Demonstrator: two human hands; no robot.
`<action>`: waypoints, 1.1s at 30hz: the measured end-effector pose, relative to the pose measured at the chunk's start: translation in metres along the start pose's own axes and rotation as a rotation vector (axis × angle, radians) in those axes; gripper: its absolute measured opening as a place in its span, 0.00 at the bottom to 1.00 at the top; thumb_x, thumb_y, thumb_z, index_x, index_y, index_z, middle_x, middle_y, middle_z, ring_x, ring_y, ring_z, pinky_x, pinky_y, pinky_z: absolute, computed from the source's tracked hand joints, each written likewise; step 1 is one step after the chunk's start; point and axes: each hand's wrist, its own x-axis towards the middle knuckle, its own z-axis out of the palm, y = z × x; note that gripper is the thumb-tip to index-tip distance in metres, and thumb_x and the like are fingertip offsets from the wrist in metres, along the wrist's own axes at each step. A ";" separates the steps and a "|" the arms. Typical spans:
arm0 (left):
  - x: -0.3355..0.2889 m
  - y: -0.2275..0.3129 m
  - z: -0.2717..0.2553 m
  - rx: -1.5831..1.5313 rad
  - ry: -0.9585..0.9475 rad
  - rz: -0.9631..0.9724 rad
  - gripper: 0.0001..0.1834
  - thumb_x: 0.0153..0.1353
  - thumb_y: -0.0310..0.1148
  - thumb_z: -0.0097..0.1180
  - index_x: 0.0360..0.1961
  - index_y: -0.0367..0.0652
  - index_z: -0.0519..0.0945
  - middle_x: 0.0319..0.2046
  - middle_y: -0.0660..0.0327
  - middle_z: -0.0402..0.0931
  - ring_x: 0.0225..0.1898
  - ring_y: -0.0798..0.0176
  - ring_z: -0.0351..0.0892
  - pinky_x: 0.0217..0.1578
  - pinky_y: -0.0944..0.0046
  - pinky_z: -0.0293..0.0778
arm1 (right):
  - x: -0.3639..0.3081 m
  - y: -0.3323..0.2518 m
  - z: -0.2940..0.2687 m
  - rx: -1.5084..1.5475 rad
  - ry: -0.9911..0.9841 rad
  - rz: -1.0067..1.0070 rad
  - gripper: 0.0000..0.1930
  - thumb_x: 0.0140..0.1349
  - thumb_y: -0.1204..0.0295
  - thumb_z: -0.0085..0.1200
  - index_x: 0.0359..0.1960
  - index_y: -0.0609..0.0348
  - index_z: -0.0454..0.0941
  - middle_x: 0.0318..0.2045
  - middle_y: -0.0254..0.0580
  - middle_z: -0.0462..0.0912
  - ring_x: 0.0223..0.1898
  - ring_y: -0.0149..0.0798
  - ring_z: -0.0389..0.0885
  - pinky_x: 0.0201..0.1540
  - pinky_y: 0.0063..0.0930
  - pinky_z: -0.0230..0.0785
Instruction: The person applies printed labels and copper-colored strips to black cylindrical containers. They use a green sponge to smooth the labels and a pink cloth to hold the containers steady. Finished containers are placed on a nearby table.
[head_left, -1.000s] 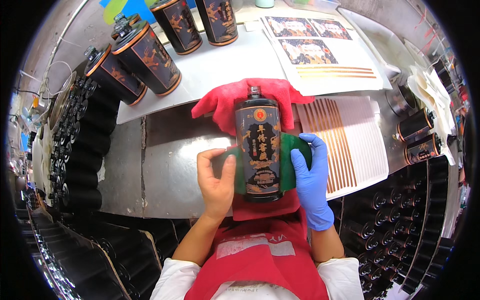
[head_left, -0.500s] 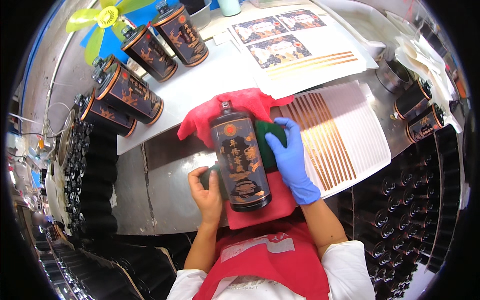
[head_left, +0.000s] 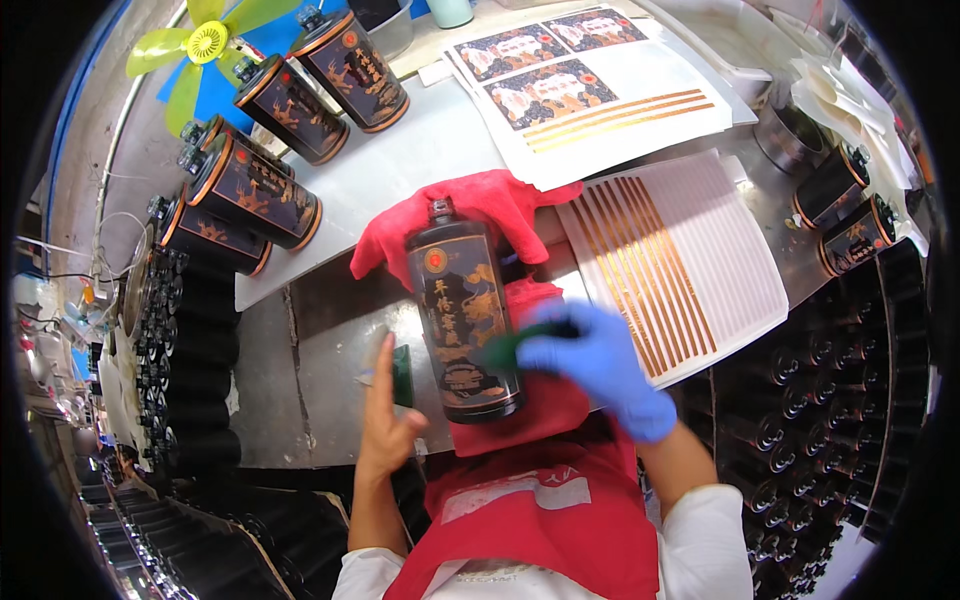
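A dark bottle (head_left: 462,320) with gold and orange decoration lies on red cloth in front of me, its neck pointing away. My right hand (head_left: 600,365), in a blue glove, grips a dark green flat scraper (head_left: 525,345) over the bottle's lower right side; motion blurs it. On the other side, my bare left hand (head_left: 385,425) is apart from the bottle, index finger stretched up and thumb out. A small green flat piece (head_left: 402,376) shows between that finger and thumb, seemingly held there. The other fingers are partly hidden.
Gold strips on a backing sheet (head_left: 650,280) lie to the right, with printed label sheets (head_left: 560,95) beyond. Several decorated bottles (head_left: 265,190) stand at the left near a yellow-green fan (head_left: 207,42). Two more bottles (head_left: 835,190) are at right. Racked dark bottles (head_left: 790,430) flank the bench.
My right hand has moved down and swung the green scraper across the bottle's lower right. My left hand has drawn away to the left. The bottle has turned slightly, showing more of its dragon design.
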 end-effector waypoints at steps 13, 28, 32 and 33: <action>0.020 0.049 0.053 -0.308 0.131 0.136 0.45 0.40 0.32 0.73 0.59 0.24 0.63 0.63 0.40 0.52 0.61 0.45 0.64 0.57 0.53 0.63 | -0.048 -0.005 0.027 -0.731 -0.187 -1.000 0.19 0.39 0.74 0.61 0.38 0.45 0.81 0.30 0.31 0.79 0.30 0.36 0.78 0.31 0.29 0.73; 0.010 0.040 0.049 0.010 0.325 0.351 0.39 0.40 0.33 0.72 0.54 0.26 0.70 0.52 0.42 0.70 0.54 0.41 0.69 0.56 0.49 0.62 | -0.042 -0.021 0.035 -0.593 -0.211 -0.711 0.15 0.39 0.78 0.68 0.33 0.53 0.82 0.29 0.38 0.81 0.29 0.40 0.80 0.31 0.28 0.74; 0.014 0.049 0.050 -0.012 0.335 0.363 0.39 0.39 0.32 0.73 0.53 0.27 0.71 0.50 0.42 0.72 0.53 0.43 0.71 0.54 0.52 0.66 | 0.040 -0.046 0.025 -0.359 0.228 -0.596 0.11 0.48 0.83 0.62 0.33 0.61 0.77 0.31 0.36 0.78 0.32 0.28 0.77 0.34 0.20 0.69; 0.014 0.050 0.048 -0.001 0.350 0.353 0.38 0.38 0.32 0.74 0.52 0.27 0.72 0.50 0.42 0.73 0.53 0.44 0.72 0.54 0.54 0.67 | 0.043 -0.044 0.031 -0.384 0.218 -0.696 0.11 0.48 0.84 0.62 0.33 0.60 0.78 0.30 0.37 0.78 0.32 0.29 0.77 0.34 0.21 0.69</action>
